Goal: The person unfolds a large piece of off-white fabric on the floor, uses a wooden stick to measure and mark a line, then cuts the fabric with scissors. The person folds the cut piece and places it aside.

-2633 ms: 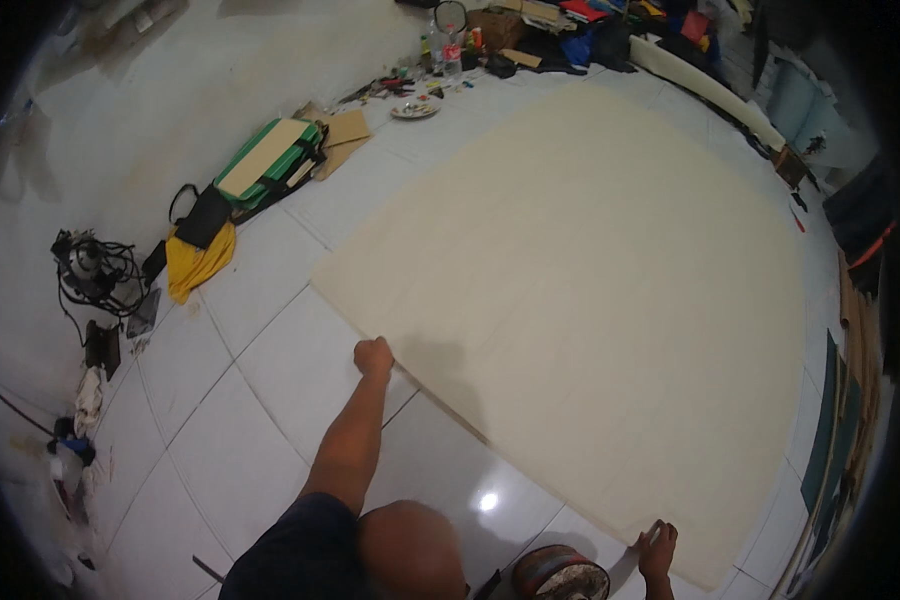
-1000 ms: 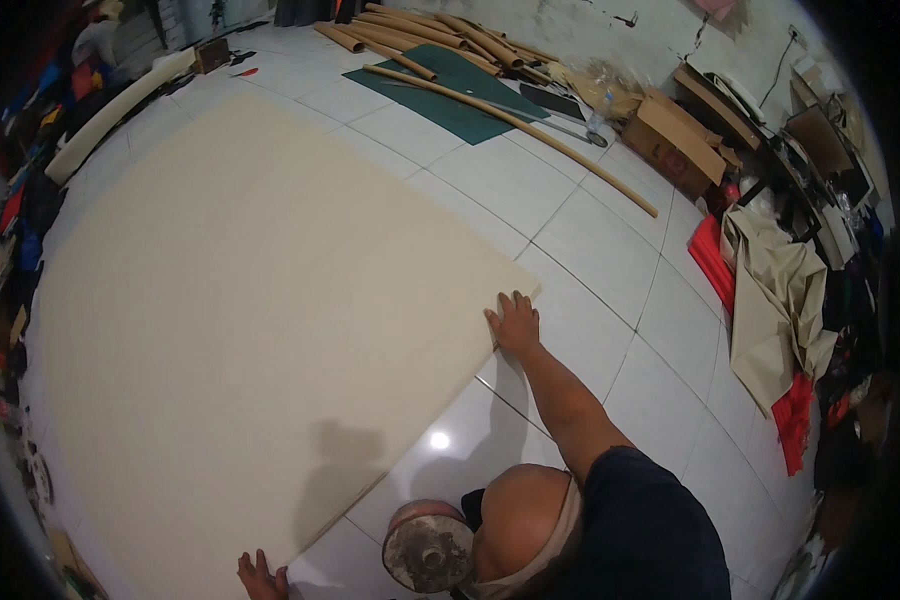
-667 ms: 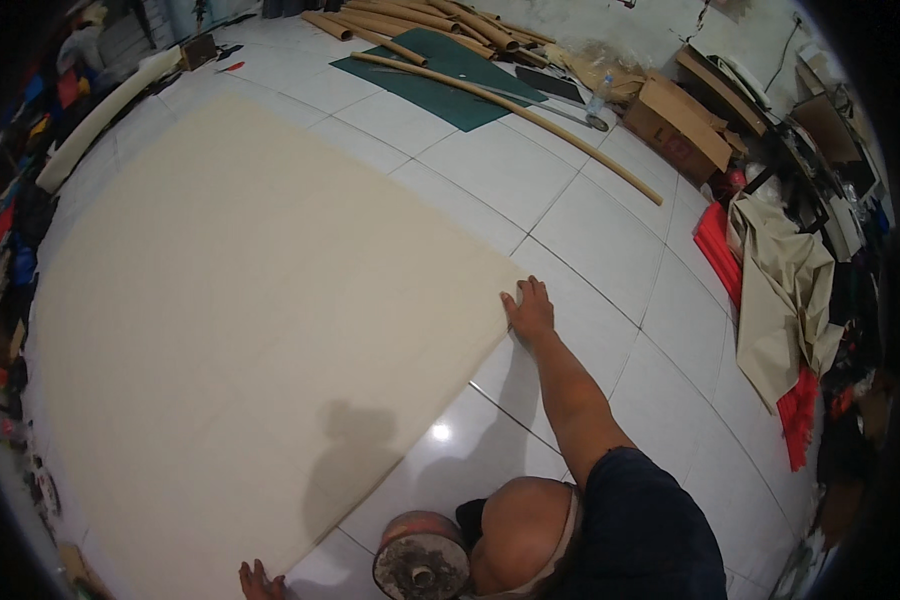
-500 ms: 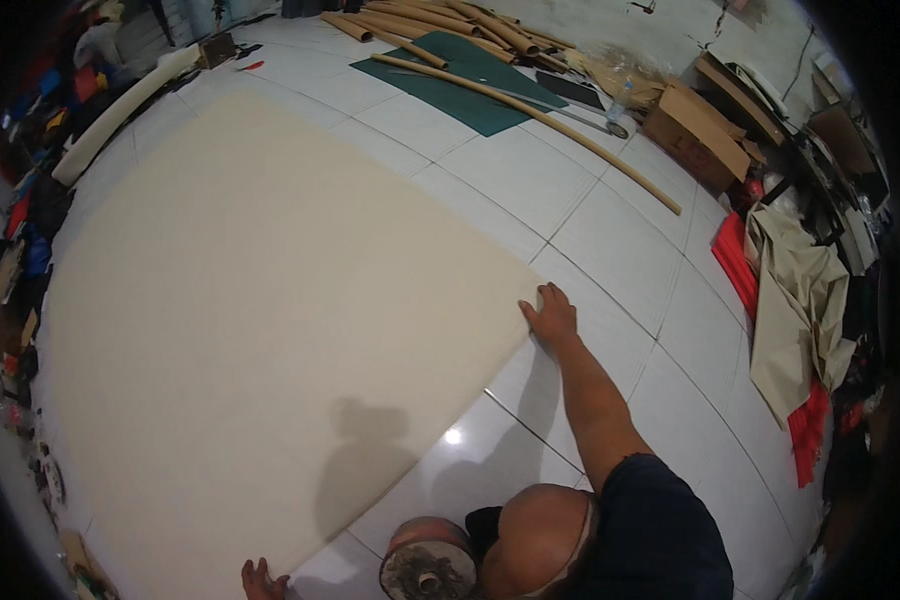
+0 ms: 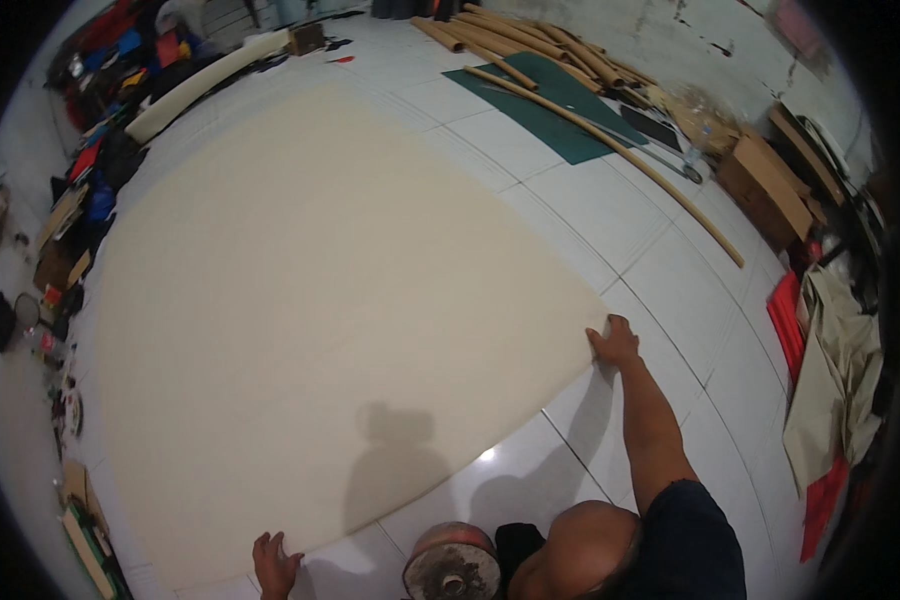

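Note:
A large cream sheet (image 5: 350, 300) lies spread flat over the white tiled floor, its near edge running slantwise in front of me. At its right-hand corner rests my right hand (image 5: 616, 342), thumb apart from the fingers, which touch the sheet's edge. My left hand (image 5: 276, 566) is at the near edge toward the left, with fingers stretched out and thumb spread. What lies under the fingertips is hidden. Between my arms, close to my knee, stands a reddish round object (image 5: 452, 572) with a dirty grey top and a small central hole.
Cardboard tubes (image 5: 540, 45) are heaped at the back near a green sheet (image 5: 560, 110), crossed by a long thin tube (image 5: 660, 185). Cardboard boxes (image 5: 765, 190) and crumpled beige material (image 5: 835, 370) line the right side. Mixed clutter (image 5: 95, 200) and a cream roll (image 5: 205, 85) lie along the left.
The view has shifted, so the scene sits further right and lower. Both hands stay at about the same places on the sheet's edge; more of my left hand shows.

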Available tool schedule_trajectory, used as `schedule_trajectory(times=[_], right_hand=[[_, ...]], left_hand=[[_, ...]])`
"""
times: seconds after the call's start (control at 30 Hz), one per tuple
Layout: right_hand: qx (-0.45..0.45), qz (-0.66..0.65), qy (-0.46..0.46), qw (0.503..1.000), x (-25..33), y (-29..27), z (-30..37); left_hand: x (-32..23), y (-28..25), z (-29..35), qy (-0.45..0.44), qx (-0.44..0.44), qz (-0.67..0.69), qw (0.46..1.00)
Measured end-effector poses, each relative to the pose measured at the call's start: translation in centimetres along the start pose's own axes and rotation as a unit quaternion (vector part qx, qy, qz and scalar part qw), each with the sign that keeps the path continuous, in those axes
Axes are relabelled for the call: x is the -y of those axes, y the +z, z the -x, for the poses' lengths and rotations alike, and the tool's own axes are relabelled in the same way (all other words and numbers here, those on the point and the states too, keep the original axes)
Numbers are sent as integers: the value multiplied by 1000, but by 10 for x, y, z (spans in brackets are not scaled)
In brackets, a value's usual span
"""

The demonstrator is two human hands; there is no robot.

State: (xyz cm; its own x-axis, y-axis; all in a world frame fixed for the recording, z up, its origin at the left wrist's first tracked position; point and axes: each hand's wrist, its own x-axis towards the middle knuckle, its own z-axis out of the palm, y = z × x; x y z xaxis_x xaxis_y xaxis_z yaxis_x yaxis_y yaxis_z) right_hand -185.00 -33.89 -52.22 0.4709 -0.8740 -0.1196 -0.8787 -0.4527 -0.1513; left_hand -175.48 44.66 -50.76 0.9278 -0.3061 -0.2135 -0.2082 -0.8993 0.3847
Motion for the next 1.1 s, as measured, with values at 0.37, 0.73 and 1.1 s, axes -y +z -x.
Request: schedule_trajectory(times=[0.37,0.73,1.1], right_hand=[[437,-150,-699,546,192,-76,311],[281,-161,-742,586,182,-41,347],[39,-241,-659,712,278,-61,295]], left_hand=[[-2,-9,-15,1,4,-55,998],[0,-8,-4,-12,42,-89,995],[-4,-12,-10,-30,70,-77,994]])
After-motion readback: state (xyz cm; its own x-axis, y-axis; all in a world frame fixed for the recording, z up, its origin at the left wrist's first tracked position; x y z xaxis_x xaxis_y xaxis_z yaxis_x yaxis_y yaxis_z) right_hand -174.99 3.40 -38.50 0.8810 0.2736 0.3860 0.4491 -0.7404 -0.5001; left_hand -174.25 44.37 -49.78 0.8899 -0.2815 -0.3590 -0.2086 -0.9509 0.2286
